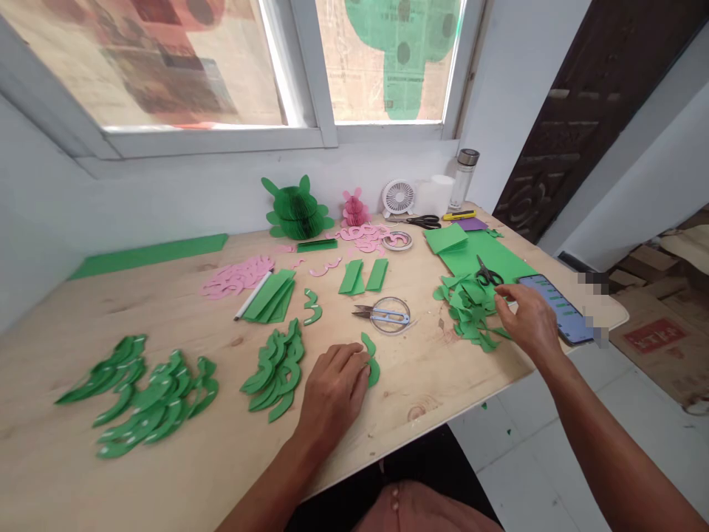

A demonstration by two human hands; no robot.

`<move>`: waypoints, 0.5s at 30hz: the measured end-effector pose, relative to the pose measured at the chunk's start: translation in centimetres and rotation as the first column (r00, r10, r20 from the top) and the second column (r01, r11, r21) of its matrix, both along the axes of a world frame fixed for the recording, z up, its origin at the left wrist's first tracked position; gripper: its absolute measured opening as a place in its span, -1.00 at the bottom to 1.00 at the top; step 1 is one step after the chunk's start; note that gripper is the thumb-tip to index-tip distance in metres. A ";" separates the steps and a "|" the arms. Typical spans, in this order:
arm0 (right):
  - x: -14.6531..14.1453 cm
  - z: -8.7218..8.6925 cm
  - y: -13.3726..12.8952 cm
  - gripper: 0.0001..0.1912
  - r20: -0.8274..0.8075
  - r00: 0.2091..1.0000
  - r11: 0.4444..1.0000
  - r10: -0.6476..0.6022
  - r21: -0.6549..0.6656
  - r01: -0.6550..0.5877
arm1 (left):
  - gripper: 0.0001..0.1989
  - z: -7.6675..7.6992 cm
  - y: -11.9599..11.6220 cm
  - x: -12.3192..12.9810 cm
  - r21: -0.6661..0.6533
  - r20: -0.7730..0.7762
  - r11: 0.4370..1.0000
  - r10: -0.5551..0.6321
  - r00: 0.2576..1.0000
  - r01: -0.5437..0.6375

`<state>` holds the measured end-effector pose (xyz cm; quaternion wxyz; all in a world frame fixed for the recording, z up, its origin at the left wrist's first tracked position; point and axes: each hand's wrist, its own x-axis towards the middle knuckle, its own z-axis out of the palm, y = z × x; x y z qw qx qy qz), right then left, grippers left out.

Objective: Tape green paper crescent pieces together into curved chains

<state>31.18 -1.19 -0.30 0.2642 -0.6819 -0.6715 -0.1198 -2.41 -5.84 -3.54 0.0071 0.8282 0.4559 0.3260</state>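
Observation:
My left hand [336, 388] rests on the wooden table with its fingers bent over a wavy green paper cutout [374, 372], partly hidden under the fingertips. Just left of that hand lies a pile of similar green cutouts [275, 369]. My right hand [529, 321] hovers at the right edge of a heap of green paper scraps [470, 307], thumb and fingers a little apart, and I see nothing in it. Black-handled scissors [488, 273] lie just beyond its fingertips. Thread snips with blue handles [391, 317] lie across a clear round ring between the hands.
More green cutouts [160, 399] with white marks lie at left. Folded green papers [271, 297], pink cutouts [235, 278] and a white pen [253, 295] lie mid-table. A phone [557, 307] is at right. Behind stand a green honeycomb figure [299, 212], a fan [399, 196] and a bottle [463, 179].

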 end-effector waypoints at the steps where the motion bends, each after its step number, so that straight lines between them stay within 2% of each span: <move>1: 0.6 0.2 0.6 -0.74 0.030 0.999 0.999 -0.019 -0.044 0.020 | -0.84 0.0 0.0 0.0 0.003 0.002 1.000 -0.002 1.000 0.002; 4: 1.4 0.6 2.9 -0.72 0.126 0.992 0.986 -0.024 -0.159 0.044 | -0.85 0.0 0.0 0.1 0.005 0.005 1.000 -0.014 1.000 0.014; 9: 1.1 1.2 6.4 -0.70 0.264 0.964 0.950 -0.006 -0.299 0.088 | -0.84 0.1 0.0 0.1 -0.009 -0.007 1.000 -0.030 1.000 0.030; 15: 0.3 1.6 8.6 -0.73 0.364 0.930 0.880 0.057 -0.457 0.125 | -0.84 0.3 0.1 0.1 -0.038 0.010 0.999 -0.030 1.000 0.030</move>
